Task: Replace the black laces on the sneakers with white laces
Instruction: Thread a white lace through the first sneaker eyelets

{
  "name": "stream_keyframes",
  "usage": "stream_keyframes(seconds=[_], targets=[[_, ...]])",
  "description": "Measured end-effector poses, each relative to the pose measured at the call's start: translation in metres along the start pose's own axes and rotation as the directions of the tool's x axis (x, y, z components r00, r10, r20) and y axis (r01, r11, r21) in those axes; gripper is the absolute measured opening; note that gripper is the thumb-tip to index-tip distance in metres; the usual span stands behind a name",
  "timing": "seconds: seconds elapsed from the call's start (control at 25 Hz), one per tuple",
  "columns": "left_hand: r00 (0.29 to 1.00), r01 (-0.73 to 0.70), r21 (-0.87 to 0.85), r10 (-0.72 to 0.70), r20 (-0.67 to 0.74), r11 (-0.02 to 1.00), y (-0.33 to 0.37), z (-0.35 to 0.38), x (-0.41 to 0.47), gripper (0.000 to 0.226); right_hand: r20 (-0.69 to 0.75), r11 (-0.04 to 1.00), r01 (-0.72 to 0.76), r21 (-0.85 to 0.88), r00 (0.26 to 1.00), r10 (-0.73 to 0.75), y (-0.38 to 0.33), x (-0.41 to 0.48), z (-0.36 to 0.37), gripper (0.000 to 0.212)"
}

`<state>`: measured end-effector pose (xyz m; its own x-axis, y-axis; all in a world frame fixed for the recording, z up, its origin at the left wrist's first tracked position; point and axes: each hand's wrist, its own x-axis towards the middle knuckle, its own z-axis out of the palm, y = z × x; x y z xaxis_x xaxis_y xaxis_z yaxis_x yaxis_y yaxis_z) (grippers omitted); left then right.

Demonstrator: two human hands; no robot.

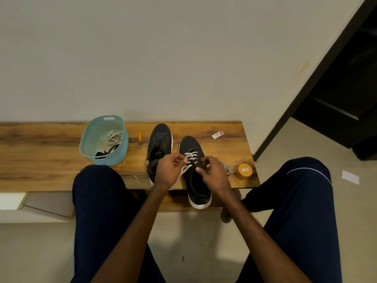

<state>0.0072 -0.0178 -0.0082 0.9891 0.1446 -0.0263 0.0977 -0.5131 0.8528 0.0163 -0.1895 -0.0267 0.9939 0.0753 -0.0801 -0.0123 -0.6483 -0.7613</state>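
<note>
1. At frame centre, left hand (169, 169) and right hand (214, 173) each pinch the white lace (191, 155) half-threaded through a sneaker (199, 188) on the tabletop (40, 152).
2. Second sneaker (160, 137), unlaced, stands just left.
3. Basket (87, 137), left, holds black laces (105, 153).

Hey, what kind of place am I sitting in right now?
Probably a room at home, maybe near an entry: a low wooden bench against a plain wall, a pale floor, and a dark doorway on the right.

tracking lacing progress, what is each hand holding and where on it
The left hand pinches a loose strand of the white lace beside the sneaker eyelets; the right hand pinches it at the nearest crossing.
</note>
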Motion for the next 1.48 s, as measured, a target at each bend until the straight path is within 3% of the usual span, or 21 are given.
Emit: stream_keyframes(seconds=[0.08, 0.16, 0.28, 0.48, 0.8, 1.16, 1.36, 1.48], targets=[[0.999, -0.037, 0.172, 0.037, 0.004, 0.984, 0.001, 0.013, -0.003, 0.013, 0.105, 0.991, -0.020, -0.130, 0.994, 0.033, 0.009, 0.001, 0.001, 0.043], [0.998, -0.056, 0.259, 0.046, 0.045, 0.964, 0.004, 0.023, -0.007, 0.015, 0.100, 0.978, 0.034, -0.208, 0.995, -0.013, 0.010, 0.001, 0.006, 0.037], [0.997, -0.057, 0.310, 0.035, 0.076, 0.949, 0.005, 0.025, -0.009, 0.015, 0.047, 0.964, 0.091, -0.251, 0.996, -0.082, 0.009, 0.003, 0.006, 0.026], [0.997, -0.077, 0.336, 0.065, 0.047, 0.939, 0.004, 0.028, -0.008, 0.012, 0.110, 0.892, 0.214, -0.399, 0.977, -0.185, 0.007, 0.010, 0.002, 0.024], [0.991, -0.086, 0.490, 0.023, 0.132, 0.867, 0.014, 0.043, 0.003, 0.008, 0.076, 0.990, 0.061, -0.125, 0.996, -0.052, 0.021, 0.019, 0.002, 0.028], [0.982, 0.027, 0.619, -0.136, 0.129, 0.785, 0.027, 0.058, 0.019, 0.013, 0.050, 0.988, 0.067, -0.138, 0.997, -0.061, 0.028, 0.019, 0.006, 0.028], [0.970, 0.110, 0.574, -0.214, 0.118, 0.812, 0.027, 0.057, 0.028, 0.011, 0.054, 0.990, 0.071, -0.121, 0.996, -0.065, 0.029, 0.019, 0.005, 0.027], [0.966, 0.061, 0.596, -0.197, 0.166, 0.801, 0.027, 0.056, 0.032, 0.014, 0.045, 0.991, 0.068, -0.115, 0.997, -0.063, 0.030, 0.020, 0.005, 0.027]])
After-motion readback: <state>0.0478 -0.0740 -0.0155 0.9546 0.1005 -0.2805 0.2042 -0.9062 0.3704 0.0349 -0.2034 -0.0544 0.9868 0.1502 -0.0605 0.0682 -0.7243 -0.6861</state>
